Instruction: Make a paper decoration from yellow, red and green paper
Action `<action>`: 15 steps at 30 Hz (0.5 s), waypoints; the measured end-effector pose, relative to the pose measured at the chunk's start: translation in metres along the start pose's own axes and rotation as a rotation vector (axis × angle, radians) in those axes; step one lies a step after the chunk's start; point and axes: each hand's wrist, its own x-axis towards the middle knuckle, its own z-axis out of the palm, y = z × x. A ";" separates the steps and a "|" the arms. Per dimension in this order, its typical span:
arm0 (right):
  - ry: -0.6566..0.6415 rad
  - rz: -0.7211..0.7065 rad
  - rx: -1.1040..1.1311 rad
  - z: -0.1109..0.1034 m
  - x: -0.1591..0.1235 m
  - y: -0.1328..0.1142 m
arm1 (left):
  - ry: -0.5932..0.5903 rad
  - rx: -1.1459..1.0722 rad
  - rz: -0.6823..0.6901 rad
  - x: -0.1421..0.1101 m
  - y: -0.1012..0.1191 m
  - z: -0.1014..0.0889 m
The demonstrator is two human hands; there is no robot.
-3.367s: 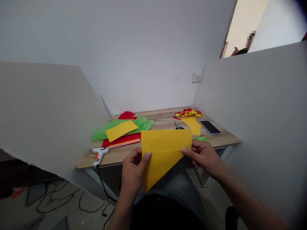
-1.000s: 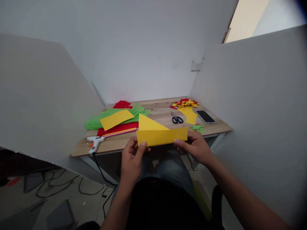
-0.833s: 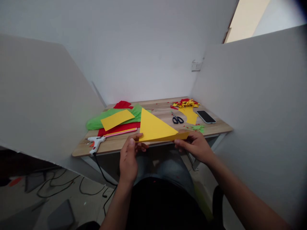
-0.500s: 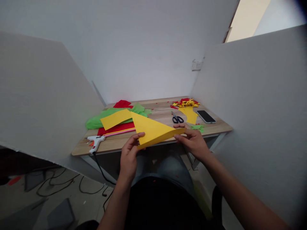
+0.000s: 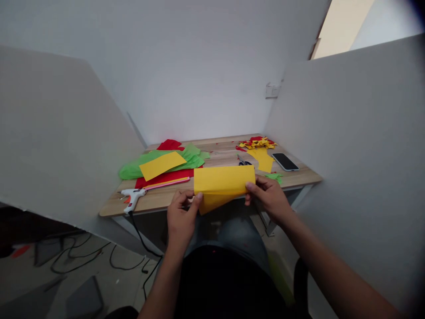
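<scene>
A folded sheet of yellow paper (image 5: 224, 179) is held up between both hands, just in front of the table's near edge. Its upper part is a wide rectangle, and a tapering flap hangs below the crease toward the left. My left hand (image 5: 181, 217) pinches the left edge, thumb on the near face. At the right edge my right hand (image 5: 270, 197) pinches the paper between thumb and fingers. Behind the paper's top edge lie dark-handled scissors (image 5: 245, 163), partly hidden by it.
On the wooden table (image 5: 159, 201) are a white glue gun (image 5: 133, 197) with a cord, green material (image 5: 139, 166), a yellow rectangle (image 5: 162, 165), red material (image 5: 169, 145), a pile of red and yellow scraps (image 5: 258, 143) and a phone (image 5: 285, 162). Partitions (image 5: 358, 133) flank it.
The yellow paper has been turned over: its pointed part stood up above the fold and now hangs below it. Both hands keep hold of its edges. Earlier, my view tilted downward.
</scene>
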 end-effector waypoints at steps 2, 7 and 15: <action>-0.054 -0.016 0.001 0.001 -0.002 -0.004 | 0.002 -0.045 -0.013 0.000 0.001 -0.001; -0.089 0.061 -0.069 0.006 -0.008 -0.010 | -0.098 -0.246 -0.142 -0.006 0.014 0.001; -0.084 0.066 -0.055 0.011 -0.015 -0.019 | -0.309 -0.334 -0.292 -0.015 0.027 -0.001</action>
